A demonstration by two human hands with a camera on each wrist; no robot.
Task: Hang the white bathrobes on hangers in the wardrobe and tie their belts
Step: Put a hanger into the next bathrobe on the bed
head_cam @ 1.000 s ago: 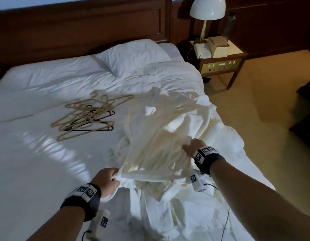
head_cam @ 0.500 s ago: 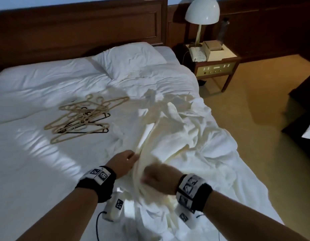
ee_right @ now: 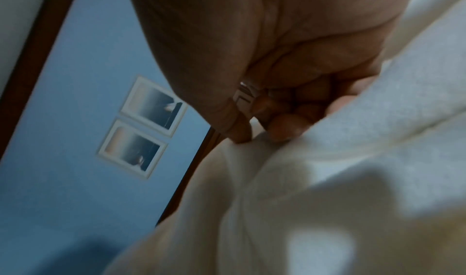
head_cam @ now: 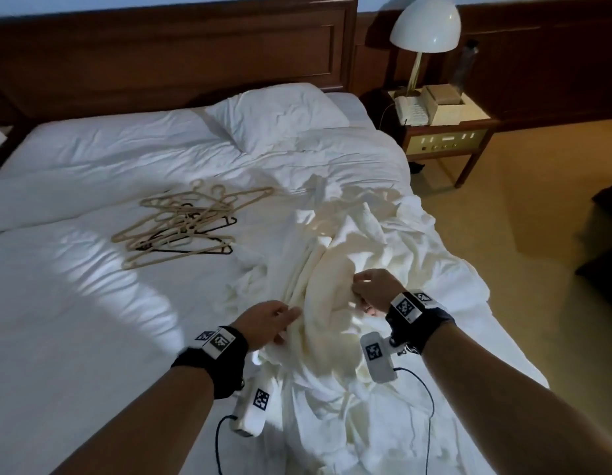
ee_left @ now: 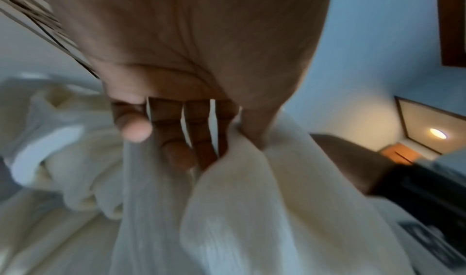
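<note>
Cream-white bathrobe point(head_cam: 335, 269) lies crumpled in deep folds, both hands' fingers point(ee_left: 201, 138) pinching its bunched cloth.

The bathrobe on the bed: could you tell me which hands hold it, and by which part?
Both hands hold the bathrobe by bunched folds: left hand, right hand. Which part of the garment cannot be told.

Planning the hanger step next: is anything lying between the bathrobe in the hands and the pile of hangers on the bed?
Nothing visible. The left hand and right hand already hold the bathrobe. The hangers lie up and left of it, with only bare white bedding between.
</note>
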